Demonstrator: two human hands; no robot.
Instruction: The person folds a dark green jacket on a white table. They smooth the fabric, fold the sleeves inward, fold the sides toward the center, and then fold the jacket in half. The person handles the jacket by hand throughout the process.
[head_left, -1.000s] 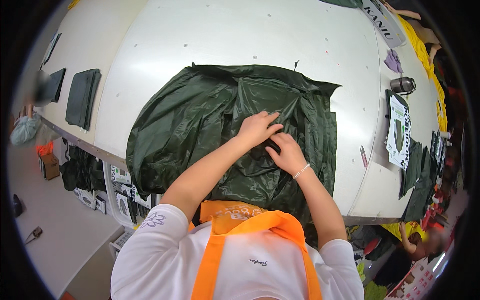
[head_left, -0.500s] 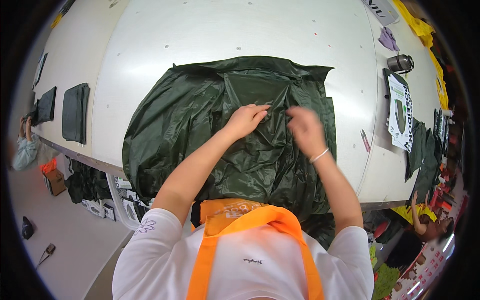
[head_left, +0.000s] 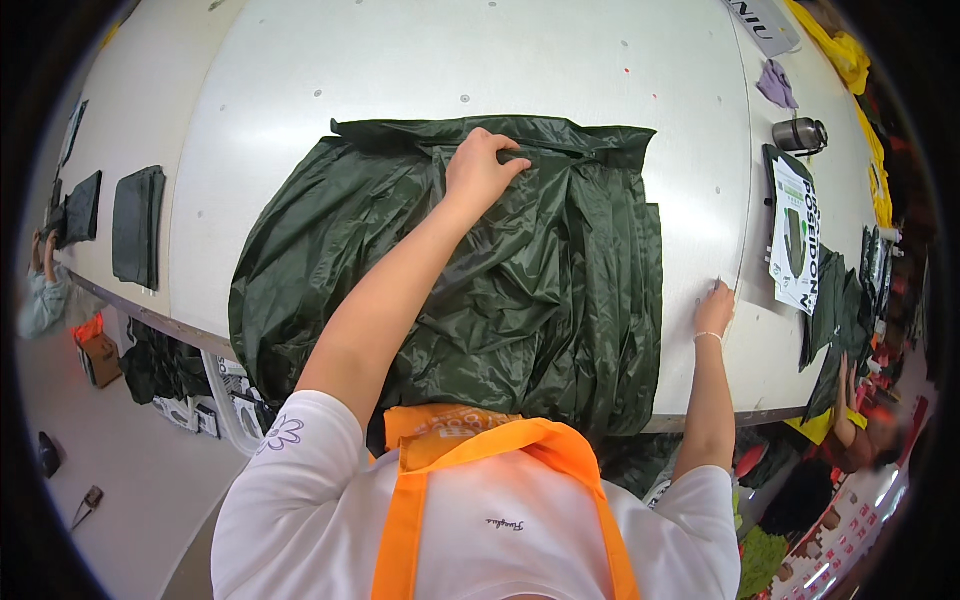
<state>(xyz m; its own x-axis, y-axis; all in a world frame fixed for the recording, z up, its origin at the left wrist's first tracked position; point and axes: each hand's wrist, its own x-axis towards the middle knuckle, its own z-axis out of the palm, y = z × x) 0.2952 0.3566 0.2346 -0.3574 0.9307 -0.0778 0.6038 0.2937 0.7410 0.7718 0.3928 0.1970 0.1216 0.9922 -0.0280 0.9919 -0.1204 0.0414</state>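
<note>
Left hand [head_left: 480, 172]: fingers curled, pinching a fold of the dark green plastic raincoat [head_left: 450, 280] near its far edge. Right hand [head_left: 715, 308]: fingers extended, tips pressed flat on the white table [head_left: 400, 70], just beside the raincoat's right edge. Raincoat lies spread, wrinkled, across the table's near edge. Metal flask [head_left: 798, 134] and printed sheet [head_left: 795, 235] near right edge.

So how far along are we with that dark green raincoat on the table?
Early stage, by the look of it. Done: the dark green raincoat lies spread on the white table, its near edge hanging over the front. In hand: the left hand grips the fabric near the far edge; the right hand rests on the table beside it. Left: it is creased and unfolded.
</note>
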